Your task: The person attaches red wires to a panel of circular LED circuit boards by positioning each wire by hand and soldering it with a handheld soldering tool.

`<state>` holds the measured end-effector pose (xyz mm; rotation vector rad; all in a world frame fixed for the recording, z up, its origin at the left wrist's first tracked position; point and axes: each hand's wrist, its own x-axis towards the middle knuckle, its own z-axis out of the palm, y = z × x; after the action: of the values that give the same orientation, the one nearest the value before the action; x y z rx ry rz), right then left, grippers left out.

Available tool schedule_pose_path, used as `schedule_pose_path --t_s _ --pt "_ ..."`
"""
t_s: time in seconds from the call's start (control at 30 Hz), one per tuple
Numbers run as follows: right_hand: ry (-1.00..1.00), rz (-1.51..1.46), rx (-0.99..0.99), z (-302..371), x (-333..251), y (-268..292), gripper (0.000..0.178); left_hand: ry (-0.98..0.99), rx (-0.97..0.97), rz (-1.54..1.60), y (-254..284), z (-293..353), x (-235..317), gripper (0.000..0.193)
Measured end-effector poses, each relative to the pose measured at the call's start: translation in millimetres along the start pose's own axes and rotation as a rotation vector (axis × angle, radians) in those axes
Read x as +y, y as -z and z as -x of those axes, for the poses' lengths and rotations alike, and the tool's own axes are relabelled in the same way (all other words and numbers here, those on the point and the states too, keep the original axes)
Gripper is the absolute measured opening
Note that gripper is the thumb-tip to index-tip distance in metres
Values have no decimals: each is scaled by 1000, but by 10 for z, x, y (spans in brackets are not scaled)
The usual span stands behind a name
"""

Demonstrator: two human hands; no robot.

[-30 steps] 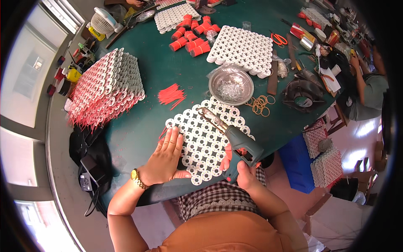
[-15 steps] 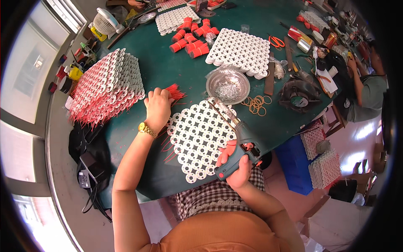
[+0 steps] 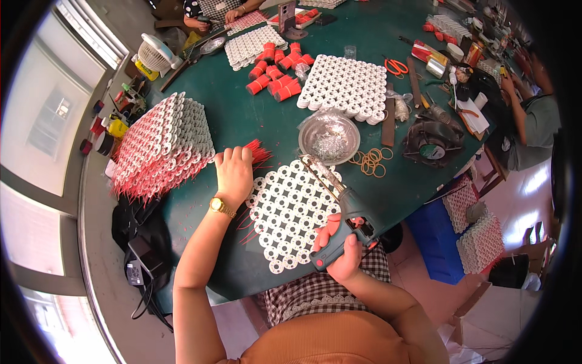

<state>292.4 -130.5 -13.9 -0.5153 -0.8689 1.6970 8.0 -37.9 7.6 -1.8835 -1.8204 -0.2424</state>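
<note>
A: Where's the panel [image 3: 286, 222], and how would it handle?

B: Flat on the green table [image 3: 230, 115], near the person's edge. I'd judge it light and fairly stiff, with joints between discs that could snap; best held by its outer discs. The loose wires [image 3: 259, 154] past its far left corner look thin and springy, easiest taken by one end.

A: The hands?

B: The right hand [image 3: 343, 250] is wrapped round the soldering gun [image 3: 353, 205] at the panel's right side, nose slanting to its far edge. Whether the tip touches, I can't tell. The gun is probably the heaviest of these, safest by its handle. The left hand [image 3: 235, 173], fingers bent, is at the wires; I can't see whether it pinches any.

A: Further out?

B: A bowl [image 3: 309, 146] just beyond the panel, a tall stack [image 3: 163, 142] to its left, red bundles [image 3: 285, 90] well beyond it.

A: Anything different?

B: A second ago the left palm lay spread on the panel's left side; now it's off, and red strands show along that edge.
</note>
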Motion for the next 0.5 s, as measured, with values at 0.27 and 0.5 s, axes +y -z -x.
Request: schedule_pose_path --t_s 0.27,0.5 --pt "-1 -25 -124 69 4 106 71 8 161 306 349 183 -21 15" --pt "21 76 -228 102 5 158 76 277 -19 691 1121 890 183 9"
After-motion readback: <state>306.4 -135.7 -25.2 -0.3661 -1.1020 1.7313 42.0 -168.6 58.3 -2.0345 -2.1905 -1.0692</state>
